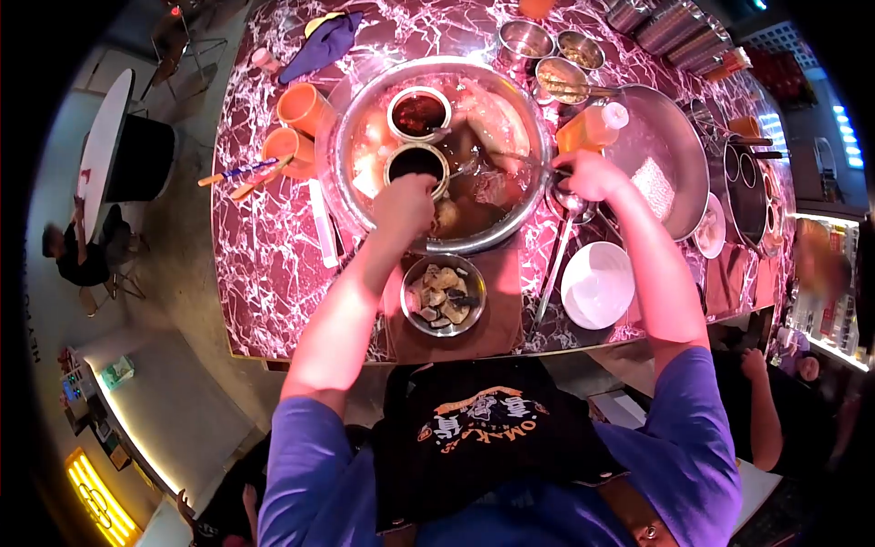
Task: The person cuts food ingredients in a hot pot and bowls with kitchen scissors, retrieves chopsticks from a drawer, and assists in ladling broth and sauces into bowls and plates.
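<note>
A wide metal pot of brown broth stands on the marbled table, with large pale pieces in it. Inside it sit a round container of dark red contents and a second round container of dark liquid. My left hand is closed on the near rim of the dark-liquid container. My right hand, at the pot's right edge, is closed around a long-handled metal utensil that reaches into the broth; its far end is hard to make out.
In front of the pot is a metal bowl of chopped pieces. A white bowl and a metal spoon lie to its right. Beyond are a bottle and a large pan. Orange cups stand left.
</note>
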`<action>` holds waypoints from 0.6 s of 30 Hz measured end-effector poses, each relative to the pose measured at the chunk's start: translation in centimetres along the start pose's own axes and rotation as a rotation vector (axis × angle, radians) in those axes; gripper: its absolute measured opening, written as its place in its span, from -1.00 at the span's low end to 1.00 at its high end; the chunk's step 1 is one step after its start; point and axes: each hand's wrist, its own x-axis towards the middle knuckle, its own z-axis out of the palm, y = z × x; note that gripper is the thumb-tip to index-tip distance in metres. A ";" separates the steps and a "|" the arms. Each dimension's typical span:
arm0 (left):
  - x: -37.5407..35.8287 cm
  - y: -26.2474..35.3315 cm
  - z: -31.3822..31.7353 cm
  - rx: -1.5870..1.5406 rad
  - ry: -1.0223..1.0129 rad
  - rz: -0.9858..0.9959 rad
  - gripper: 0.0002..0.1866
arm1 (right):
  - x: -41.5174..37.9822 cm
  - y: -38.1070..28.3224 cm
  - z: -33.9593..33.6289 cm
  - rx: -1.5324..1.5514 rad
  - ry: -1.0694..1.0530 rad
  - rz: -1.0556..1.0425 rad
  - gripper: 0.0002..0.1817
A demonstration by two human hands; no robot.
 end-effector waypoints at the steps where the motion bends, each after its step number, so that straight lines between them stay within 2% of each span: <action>1: 0.9 0.4 -0.5 0.023 -0.056 -0.002 -0.73 | 0.3 0.7 -0.5 0.133 -0.085 0.074 -0.57; 3: 2.5 0.1 0.2 0.050 -0.085 0.029 -0.72 | 0.4 0.7 -2.1 0.444 -0.211 0.260 -0.62; 6: 4.0 0.6 0.4 0.049 -0.115 0.073 -0.71 | 0.6 0.3 -3.2 0.539 -0.291 0.305 -0.60; 8: 4.2 1.4 0.4 0.051 -0.124 0.108 -0.72 | 0.9 0.4 -3.3 0.513 -0.317 0.312 -0.58; 10: 4.1 2.5 0.0 0.141 -0.224 0.156 -0.76 | 0.9 -0.1 -3.4 0.541 -0.303 0.348 -0.58; 14: 4.0 3.6 1.7 0.180 -0.141 0.214 -0.77 | 1.4 -0.7 -2.9 0.567 -0.329 0.331 -0.62; 18: 4.6 4.6 3.0 0.204 -0.214 0.170 -0.74 | 1.7 -1.9 -2.4 0.540 -0.299 0.349 -0.66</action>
